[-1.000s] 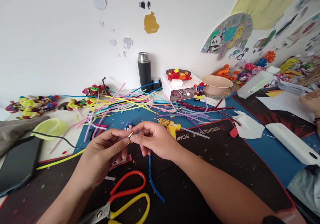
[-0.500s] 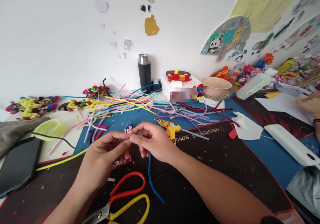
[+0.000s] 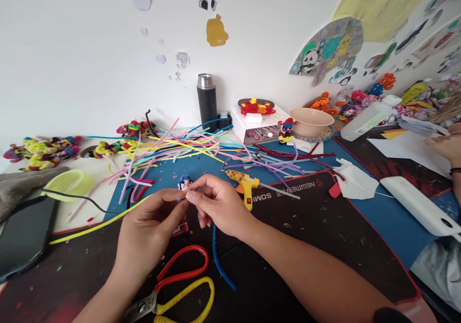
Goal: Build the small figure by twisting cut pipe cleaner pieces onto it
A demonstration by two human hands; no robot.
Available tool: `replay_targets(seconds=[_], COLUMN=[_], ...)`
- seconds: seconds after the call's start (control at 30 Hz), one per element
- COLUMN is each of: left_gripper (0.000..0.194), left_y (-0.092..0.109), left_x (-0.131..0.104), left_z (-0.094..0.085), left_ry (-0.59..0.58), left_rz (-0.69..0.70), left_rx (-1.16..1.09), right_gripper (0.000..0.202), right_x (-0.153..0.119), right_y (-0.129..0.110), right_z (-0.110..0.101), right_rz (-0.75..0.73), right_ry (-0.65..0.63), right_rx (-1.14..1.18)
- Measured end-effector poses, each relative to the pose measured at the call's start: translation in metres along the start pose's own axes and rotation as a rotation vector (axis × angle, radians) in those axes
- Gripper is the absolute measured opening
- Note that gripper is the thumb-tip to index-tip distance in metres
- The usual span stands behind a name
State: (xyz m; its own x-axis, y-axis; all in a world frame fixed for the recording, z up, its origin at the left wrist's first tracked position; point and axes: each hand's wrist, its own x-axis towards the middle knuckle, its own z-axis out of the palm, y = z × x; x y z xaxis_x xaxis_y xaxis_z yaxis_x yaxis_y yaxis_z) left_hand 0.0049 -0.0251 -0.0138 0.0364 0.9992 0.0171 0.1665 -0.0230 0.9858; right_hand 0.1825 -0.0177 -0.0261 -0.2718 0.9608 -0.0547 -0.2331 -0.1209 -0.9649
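Note:
My left hand [image 3: 149, 232] and my right hand [image 3: 219, 208] meet fingertip to fingertip over the dark mat. Both pinch a yellow pipe cleaner [image 3: 104, 224], whose long tail runs off to the left behind my left hand; only a tiny bit shows between the fingers. Just beyond the fingertips is a small doll-like figure [image 3: 185, 182] with blue and pink on top, partly hidden. A blue pipe cleaner [image 3: 218, 260] hangs or lies below my right hand; its upper end is hidden. Scissors [image 3: 183, 280] with red and yellow handles lie nearer me.
A yellow glue gun [image 3: 248, 187] lies right of my hands. Behind are piled pipe cleaners [image 3: 180, 145], a black flask [image 3: 206, 104], a white box [image 3: 248, 133] and a beige bowl [image 3: 311, 121]. A phone [image 3: 27, 236] lies left; another person's hand [image 3: 444, 148] is at far right.
The view has shifted slightly. My fingers stay pinched together, with the left hand tilted a little, and more of the yellow pipe cleaner shows beside it.

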Motion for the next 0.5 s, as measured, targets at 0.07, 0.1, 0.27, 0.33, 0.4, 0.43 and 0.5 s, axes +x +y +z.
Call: replay_targets(seconds=[0.07,0.1,0.27,0.33,0.4,0.43,0.5], left_gripper=[0.044,0.045,0.053,0.053,0.052,0.052,0.052], left_y=[-0.002,-0.001,0.007,0.010,0.009,0.008,0.006], left_x=[0.000,0.000,0.002,0.004,0.004,0.004,0.004], left_z=[-0.002,-0.003,-0.006,-0.006,-0.005,-0.005,-0.005], left_ry=[0.003,0.006,0.043,0.046,0.046,0.045,0.038], left_rz=[-0.010,-0.022,-0.051,-0.048,-0.049,-0.052,-0.061], left_rx=[0.021,0.023,0.013,0.007,-0.009,-0.020,-0.044], right_gripper=[0.047,0.047,0.048,0.046,0.044,0.043,0.042], right_x=[0.000,0.000,0.001,0.001,0.001,0.000,0.000], right_y=[-0.002,-0.003,-0.007,-0.006,-0.005,-0.004,-0.003], right_z=[0.000,0.000,-0.001,-0.002,-0.002,-0.002,-0.002], right_rz=[0.003,0.005,0.011,0.007,0.006,0.004,0.001], right_ry=[0.002,0.000,0.020,0.032,0.031,0.026,0.018], right_rx=[-0.001,-0.005,-0.039,-0.043,-0.052,-0.060,-0.077])
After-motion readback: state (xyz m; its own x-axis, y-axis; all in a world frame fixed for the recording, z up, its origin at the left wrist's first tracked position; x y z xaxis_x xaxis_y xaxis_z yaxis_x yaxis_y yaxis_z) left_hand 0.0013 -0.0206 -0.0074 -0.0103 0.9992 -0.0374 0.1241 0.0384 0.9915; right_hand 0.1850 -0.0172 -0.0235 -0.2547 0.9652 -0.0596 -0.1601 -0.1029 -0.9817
